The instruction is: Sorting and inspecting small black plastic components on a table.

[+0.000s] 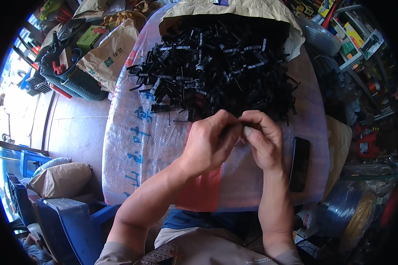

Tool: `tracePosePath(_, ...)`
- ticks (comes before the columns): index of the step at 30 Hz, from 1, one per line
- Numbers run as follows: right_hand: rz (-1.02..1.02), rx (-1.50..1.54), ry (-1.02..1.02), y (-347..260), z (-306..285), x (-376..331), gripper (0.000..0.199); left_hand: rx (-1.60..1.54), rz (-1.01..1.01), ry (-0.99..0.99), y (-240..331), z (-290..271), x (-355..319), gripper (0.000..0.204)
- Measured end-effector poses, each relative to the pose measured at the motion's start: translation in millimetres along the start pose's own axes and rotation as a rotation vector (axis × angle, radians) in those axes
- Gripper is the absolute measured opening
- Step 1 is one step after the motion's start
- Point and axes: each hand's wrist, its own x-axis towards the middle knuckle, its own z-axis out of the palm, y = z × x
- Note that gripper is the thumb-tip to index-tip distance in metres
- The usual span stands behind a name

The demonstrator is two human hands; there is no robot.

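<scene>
My left hand [208, 143] and my right hand [266, 141] meet over the middle of the covered work surface, fingertips pinched close together. Between them is a small dark thing, mostly hidden by the fingers, so its kind cannot be made out. Just beyond my knuckles lies a big heap of small black plastic pieces [221, 75], many with thin strap-like strips. The heap spills out of a wide-mouthed paper sack [269, 15]. Underneath is a whitish woven plastic sheet [128, 145] with blue hand-painted marks and a red band [200, 190].
A black phone [300, 163] lies right of my right forearm. At the left are a blue plastic chair [70, 225], stuffed sacks [66, 179] and a paper bag [108, 57]. Shelves [358, 39] with goods and a wrapped spool [345, 212] line the right.
</scene>
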Motion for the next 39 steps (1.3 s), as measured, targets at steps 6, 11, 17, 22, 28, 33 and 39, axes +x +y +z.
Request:
tracePosePath(6, 0.110, -0.163, -0.079, -16.0, -9.0, -1.5, 0.008, -0.465, -0.559, -0.259, 11.6, -23.0, 12.8, 0.019)
tracePosePath(11, 0.213, -0.264, -0.196, -26.7, -12.7, -3.4, 0.007, -0.175, -0.344, -0.326, 6.5, -27.8, 8.7, 0.028)
tracePosePath(17, 0.395, -0.300, -0.272, -37.1, -19.9, -6.5, 0.007, 0.249, -0.099, -0.474, 1.2, -16.8, 5.8, 0.034)
tracePosePath(22, 0.420, -0.393, -0.326, -38.5, -14.5, -2.7, 0.006, 0.312, -0.055, -0.457, -6.1, -15.4, 0.0, 0.031)
tracePosePath(28, 0.369, -0.288, -0.212, -31.2, -12.8, -3.9, 0.008, 0.169, -0.177, -0.423, -7.8, -18.4, 6.6, 0.035)
tracePosePath(33, -0.035, -1.069, 0.109, -4.3, -5.5, 4.0, 0.017, -0.894, -0.645, -0.195, -20.2, -38.4, 17.8, 0.027)
tracePosePath(39, 0.039, -0.914, 0.092, 0.6, 11.4, 1.0, 0.038, -1.107, -0.665, 0.108, -23.5, -42.5, 19.6, 0.010)
